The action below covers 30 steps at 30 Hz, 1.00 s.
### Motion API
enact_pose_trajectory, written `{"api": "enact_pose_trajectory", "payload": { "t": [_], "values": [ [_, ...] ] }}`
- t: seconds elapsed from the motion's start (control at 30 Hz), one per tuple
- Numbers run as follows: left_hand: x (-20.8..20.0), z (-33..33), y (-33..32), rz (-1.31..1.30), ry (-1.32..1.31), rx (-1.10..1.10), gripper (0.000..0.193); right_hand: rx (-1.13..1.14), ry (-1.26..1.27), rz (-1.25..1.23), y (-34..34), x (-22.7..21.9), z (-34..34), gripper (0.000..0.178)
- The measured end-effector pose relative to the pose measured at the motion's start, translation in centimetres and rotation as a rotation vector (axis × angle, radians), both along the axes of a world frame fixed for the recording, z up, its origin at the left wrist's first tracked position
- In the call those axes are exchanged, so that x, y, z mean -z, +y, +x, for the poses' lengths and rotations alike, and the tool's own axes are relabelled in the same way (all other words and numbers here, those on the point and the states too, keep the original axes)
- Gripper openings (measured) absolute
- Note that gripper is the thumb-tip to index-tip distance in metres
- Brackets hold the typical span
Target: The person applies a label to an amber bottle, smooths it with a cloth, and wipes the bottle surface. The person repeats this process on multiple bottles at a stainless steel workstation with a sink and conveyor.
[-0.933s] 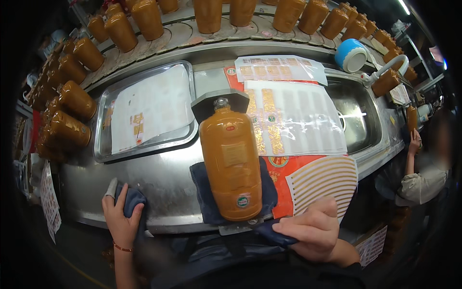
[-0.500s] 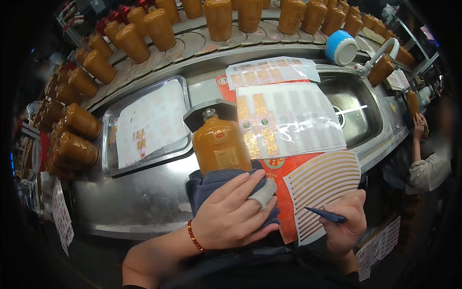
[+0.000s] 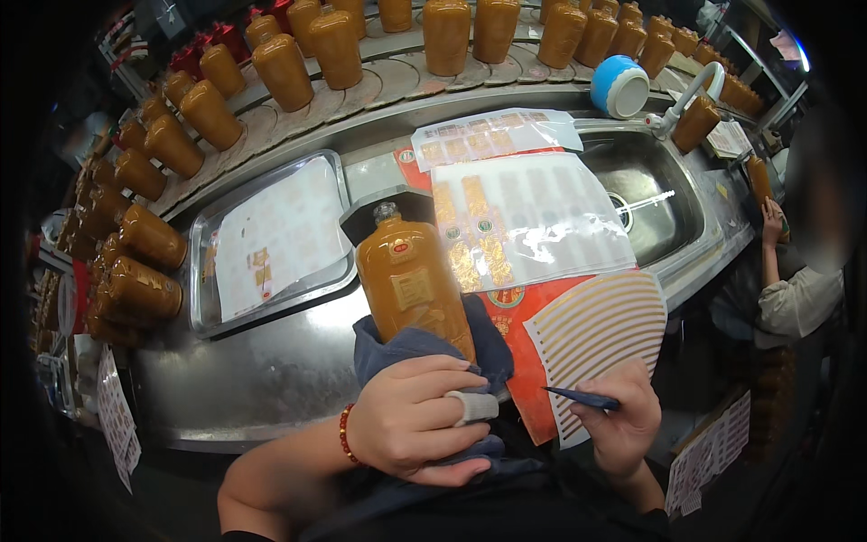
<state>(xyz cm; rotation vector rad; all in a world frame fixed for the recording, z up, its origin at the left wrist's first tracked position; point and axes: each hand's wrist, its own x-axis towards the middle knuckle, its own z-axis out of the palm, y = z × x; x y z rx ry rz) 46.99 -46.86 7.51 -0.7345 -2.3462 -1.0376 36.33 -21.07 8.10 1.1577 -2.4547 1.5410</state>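
Label (image 3: pixel 414 288) looked done on your bottle (image 3: pixel 432 257), tons of strips (image 3: pixel 598 327) left at its 4 o'clock, left hand (image 3: pixel 411 420) curled round cloth (image 3: pixel 411 342), right hand (image 3: pixel 626 417) pinching a pointed tool (image 3: pixel 582 397).

The amber bottle (image 3: pixel 408 275) is laid neck-away; its lower end is partly covered by a blue cloth (image 3: pixel 415 341); a pointed dark tool (image 3: pixel 585 397) is held to its right.

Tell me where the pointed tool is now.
In the head view, the pointed tool is right of centre, low down, held in the right hand over the striped sheet.
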Motion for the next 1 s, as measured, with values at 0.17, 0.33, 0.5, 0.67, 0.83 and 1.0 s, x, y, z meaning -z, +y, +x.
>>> {"api": "enact_pose_trajectory", "payload": {
  "t": [0.17, 0.33, 0.5, 0.67, 0.83, 1.0],
  "values": [
    [-1.3, 8.4, -1.7, 0.127, -0.131, -0.580, 0.041, -0.109, -0.044, 0.048, -2.1, 0.1, 0.2, 0.033],
    [3.7, 14.6, -5.9, -0.101, -0.353, -1.067, 0.053, -0.288, 0.227, 0.114, -5.2, -0.2, -0.6, 0.038],
    [4.9, 14.9, -5.1, -0.250, -0.360, -1.168, 0.085, -0.424, 0.273, 0.165, -7.3, -0.5, -1.0, 0.046],
    [3.8, 10.2, -1.9, -0.077, -0.383, -0.805, 0.112, -0.454, 0.311, 0.197, -7.8, -1.2, -0.9, 0.048],
    [3.2, 5.3, 0.8, 0.123, -0.457, -0.689, 0.136, -0.405, 0.325, 0.222, -7.8, -1.4, -1.9, 0.044],
    [4.6, 3.6, 2.0, 0.168, -0.413, -0.746, 0.138, -0.383, 0.263, 0.247, -7.6, -1.3, -2.6, 0.046]
  ]
}}
